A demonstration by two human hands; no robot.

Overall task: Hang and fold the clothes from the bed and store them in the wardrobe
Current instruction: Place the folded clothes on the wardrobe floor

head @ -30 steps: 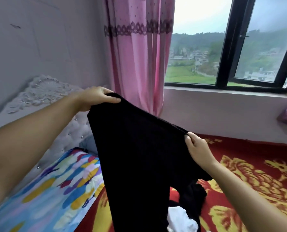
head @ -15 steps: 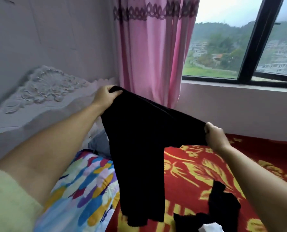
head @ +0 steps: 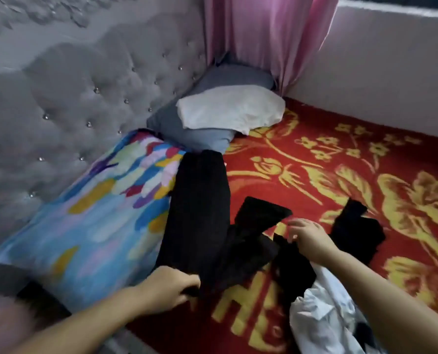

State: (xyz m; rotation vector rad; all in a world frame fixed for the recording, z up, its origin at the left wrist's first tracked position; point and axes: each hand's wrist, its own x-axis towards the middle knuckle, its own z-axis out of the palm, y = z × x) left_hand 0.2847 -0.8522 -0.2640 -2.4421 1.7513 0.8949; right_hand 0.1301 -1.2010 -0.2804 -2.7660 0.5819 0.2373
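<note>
Gripping the near end of the black trousers (head: 200, 221) with the left hand (head: 170, 290), fingers curled round the cloth; hovering the right hand (head: 307, 237), fingers loosely spread and holding nothing, just beside the crumpled second leg. Lying lengthwise away from the hands, long axis running toward the headboard (head: 72, 103), one leg overlapping the colourful pillow (head: 97, 213). Sitting nearer the right arm, a white garment (head: 322, 318). Spreading beyond, the red bed cover (head: 340, 162), pillows in the far corner, pink curtain (head: 261, 29) behind.

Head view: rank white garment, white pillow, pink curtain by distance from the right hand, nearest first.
From the right hand:
1. White garment, just below the wrist, near edge of the bed.
2. White pillow, up-left by the headboard.
3. Pink curtain, top, behind the pillow.
</note>
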